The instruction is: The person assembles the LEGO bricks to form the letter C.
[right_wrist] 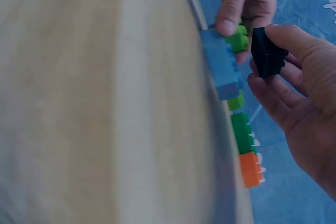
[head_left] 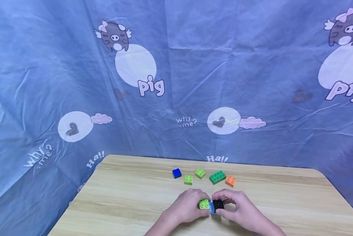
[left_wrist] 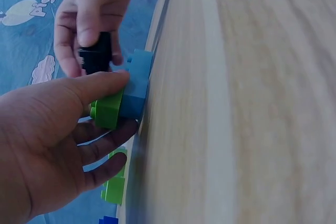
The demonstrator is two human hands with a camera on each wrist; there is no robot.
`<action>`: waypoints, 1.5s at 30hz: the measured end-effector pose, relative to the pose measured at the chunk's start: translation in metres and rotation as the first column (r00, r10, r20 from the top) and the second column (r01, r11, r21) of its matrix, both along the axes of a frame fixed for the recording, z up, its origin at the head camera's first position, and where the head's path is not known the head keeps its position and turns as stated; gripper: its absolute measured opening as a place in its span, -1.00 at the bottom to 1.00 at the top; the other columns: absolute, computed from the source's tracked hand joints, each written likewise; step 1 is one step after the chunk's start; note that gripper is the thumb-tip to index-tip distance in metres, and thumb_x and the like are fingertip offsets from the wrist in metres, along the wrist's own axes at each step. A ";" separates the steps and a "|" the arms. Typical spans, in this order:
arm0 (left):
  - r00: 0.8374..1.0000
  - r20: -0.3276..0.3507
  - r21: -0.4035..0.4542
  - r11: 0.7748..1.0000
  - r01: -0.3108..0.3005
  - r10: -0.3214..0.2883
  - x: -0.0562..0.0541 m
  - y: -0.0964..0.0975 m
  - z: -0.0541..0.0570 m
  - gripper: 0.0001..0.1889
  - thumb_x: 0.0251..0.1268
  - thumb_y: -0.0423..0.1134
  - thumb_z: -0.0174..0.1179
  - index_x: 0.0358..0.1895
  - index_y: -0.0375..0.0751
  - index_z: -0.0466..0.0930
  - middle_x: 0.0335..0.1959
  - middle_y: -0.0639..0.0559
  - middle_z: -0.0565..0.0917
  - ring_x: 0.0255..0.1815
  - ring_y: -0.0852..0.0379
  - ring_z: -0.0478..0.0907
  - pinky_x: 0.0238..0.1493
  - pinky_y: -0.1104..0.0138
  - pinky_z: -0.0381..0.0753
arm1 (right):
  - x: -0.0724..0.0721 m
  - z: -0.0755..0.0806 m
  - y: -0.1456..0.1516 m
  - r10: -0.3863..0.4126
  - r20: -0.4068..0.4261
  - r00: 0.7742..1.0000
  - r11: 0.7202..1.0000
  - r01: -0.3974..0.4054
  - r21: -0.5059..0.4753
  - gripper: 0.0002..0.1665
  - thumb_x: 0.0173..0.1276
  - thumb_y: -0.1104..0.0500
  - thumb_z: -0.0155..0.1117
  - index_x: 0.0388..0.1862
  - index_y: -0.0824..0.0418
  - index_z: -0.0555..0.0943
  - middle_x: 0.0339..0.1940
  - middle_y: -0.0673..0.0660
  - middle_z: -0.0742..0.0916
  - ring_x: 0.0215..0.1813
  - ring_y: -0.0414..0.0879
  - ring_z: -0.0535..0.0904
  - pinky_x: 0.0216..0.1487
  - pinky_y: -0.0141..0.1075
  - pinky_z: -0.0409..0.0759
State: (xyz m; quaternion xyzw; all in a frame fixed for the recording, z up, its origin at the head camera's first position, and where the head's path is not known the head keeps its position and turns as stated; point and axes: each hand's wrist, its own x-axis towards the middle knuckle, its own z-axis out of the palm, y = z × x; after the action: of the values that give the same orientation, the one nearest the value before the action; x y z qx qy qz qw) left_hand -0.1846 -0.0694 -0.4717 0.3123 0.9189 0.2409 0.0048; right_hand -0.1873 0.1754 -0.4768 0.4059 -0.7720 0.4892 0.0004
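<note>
A long light blue building brick (right_wrist: 221, 64) lies on the table, with a lime green brick (left_wrist: 108, 111) on top of its left end. My left hand (head_left: 191, 205) grips these two, thumb on the near side and fingers on the far side. Between the thumb and fingers of my right hand (head_left: 238, 208) is a black brick (right_wrist: 266, 52). It is held just above the light blue brick's right part; the right wrist view shows a gap between them. Light blue studs show between the lime and black bricks.
Behind the hands on the wooden table (head_left: 120, 196) lie a dark blue brick (head_left: 176, 173), two lime green bricks (head_left: 188, 179), a long green brick (head_left: 217, 177) and an orange brick (head_left: 230, 181). A blue printed cloth (head_left: 194, 82) hangs behind the table.
</note>
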 end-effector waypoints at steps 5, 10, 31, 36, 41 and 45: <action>1.000 0.009 0.000 1.000 -0.028 0.028 0.001 -0.001 0.000 -0.67 0.20 -0.03 0.58 0.02 0.10 0.81 -0.21 0.35 0.72 -0.21 0.43 0.49 -0.24 0.50 0.46 | 0.000 -0.005 -0.002 0.000 -0.090 0.996 0.998 0.006 0.059 -0.55 0.37 0.21 0.55 0.20 0.11 0.67 0.06 0.02 0.81 -0.03 -0.20 0.75 0.05 -0.28 0.72; 1.000 0.030 0.010 1.000 -0.007 0.007 0.000 -0.001 0.000 -0.69 0.20 -0.06 0.57 0.00 0.07 0.81 -0.23 0.35 0.70 -0.23 0.44 0.47 -0.23 0.51 0.46 | -0.002 -0.005 0.004 -0.023 -0.041 0.999 0.994 0.027 0.102 -0.53 0.35 0.19 0.58 0.20 0.11 0.67 0.07 0.05 0.81 -0.02 -0.22 0.73 0.01 -0.30 0.73; 0.993 0.112 0.056 0.998 0.021 -0.027 -0.008 -0.009 0.002 -0.69 0.20 -0.17 0.56 0.02 -0.01 0.80 -0.16 0.33 0.73 -0.14 0.44 0.52 -0.07 0.49 0.53 | -0.005 -0.018 0.004 -0.088 0.002 0.996 0.994 0.088 0.072 -0.54 0.38 0.19 0.54 0.22 0.21 0.66 0.11 0.08 0.79 0.08 -0.19 0.75 0.10 -0.32 0.72; 0.993 0.113 0.061 0.998 0.015 -0.022 -0.008 -0.009 0.003 -0.68 0.19 -0.15 0.58 0.02 -0.01 0.80 -0.17 0.33 0.73 -0.13 0.43 0.52 -0.02 0.47 0.53 | -0.006 -0.019 0.003 -0.100 -0.007 0.995 0.993 0.100 0.058 -0.48 0.32 0.20 0.58 0.23 0.21 0.66 0.12 0.14 0.78 0.08 -0.18 0.73 0.09 -0.27 0.73; 0.991 0.130 0.068 0.998 0.015 -0.024 -0.008 -0.010 0.001 -0.69 0.20 -0.14 0.58 0.01 0.00 0.80 -0.17 0.34 0.73 -0.13 0.44 0.53 -0.01 0.46 0.53 | -0.005 -0.019 0.003 -0.103 -0.017 0.995 0.993 0.104 0.058 -0.48 0.33 0.16 0.59 0.23 0.19 0.66 0.12 0.13 0.78 0.09 -0.18 0.73 0.08 -0.27 0.74; 0.992 0.123 0.068 0.998 0.014 -0.023 -0.008 -0.011 -0.001 -0.68 0.19 -0.13 0.58 0.01 0.01 0.81 -0.16 0.34 0.73 -0.13 0.44 0.53 -0.02 0.47 0.53 | -0.005 -0.020 0.002 -0.118 -0.023 0.993 0.990 0.120 0.076 -0.48 0.32 0.16 0.59 0.23 0.19 0.67 0.12 0.11 0.79 0.07 -0.19 0.74 0.08 -0.28 0.74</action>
State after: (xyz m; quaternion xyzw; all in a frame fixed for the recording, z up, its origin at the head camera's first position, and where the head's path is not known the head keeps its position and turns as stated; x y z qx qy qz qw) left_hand -0.1929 -0.0801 -0.4725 0.3052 0.9053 0.2906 0.0534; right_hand -0.1920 0.1778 -0.4965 0.3635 -0.8131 0.4543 0.0212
